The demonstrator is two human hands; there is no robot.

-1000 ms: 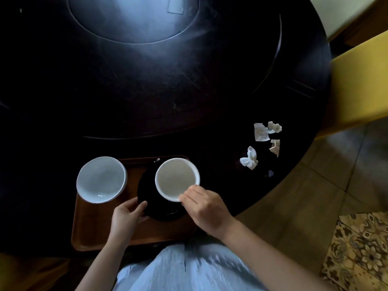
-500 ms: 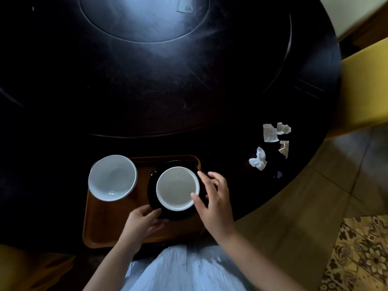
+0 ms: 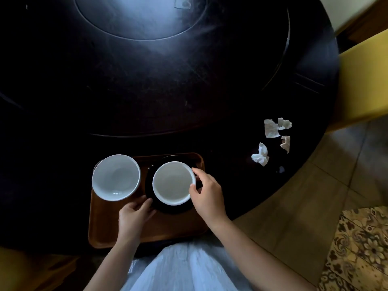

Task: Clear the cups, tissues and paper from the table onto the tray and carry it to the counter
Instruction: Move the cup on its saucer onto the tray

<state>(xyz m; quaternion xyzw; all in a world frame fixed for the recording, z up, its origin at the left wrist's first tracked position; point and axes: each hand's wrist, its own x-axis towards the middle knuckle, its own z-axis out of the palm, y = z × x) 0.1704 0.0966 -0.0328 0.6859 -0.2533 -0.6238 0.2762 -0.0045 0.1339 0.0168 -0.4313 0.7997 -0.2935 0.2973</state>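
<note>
A brown tray [image 3: 147, 229] lies at the near edge of the dark round table [image 3: 189, 97]. On it stand two empty white cups: one [image 3: 116, 177] at the tray's left, the other [image 3: 173, 182] on a black saucer [image 3: 150, 181]. My left hand [image 3: 134, 213] pinches the saucer's near-left rim. My right hand [image 3: 206, 191] touches the right side of that cup, fingers curled around its rim. To the right on the table lie a crumpled tissue [image 3: 260, 154], a second tissue [image 3: 284, 123], a paper slip [image 3: 270, 128] and a torn scrap [image 3: 286, 143].
A yellow chair [image 3: 365, 80] stands at the table's right side. Tiled floor and a patterned rug [image 3: 361, 248] are at the lower right. A raised round centre [image 3: 140, 17] fills the middle of the table.
The cup on its saucer has settled onto the tray's right half. My right hand moved from the cup's near rim around to its right side; the left hand stays on the saucer.
</note>
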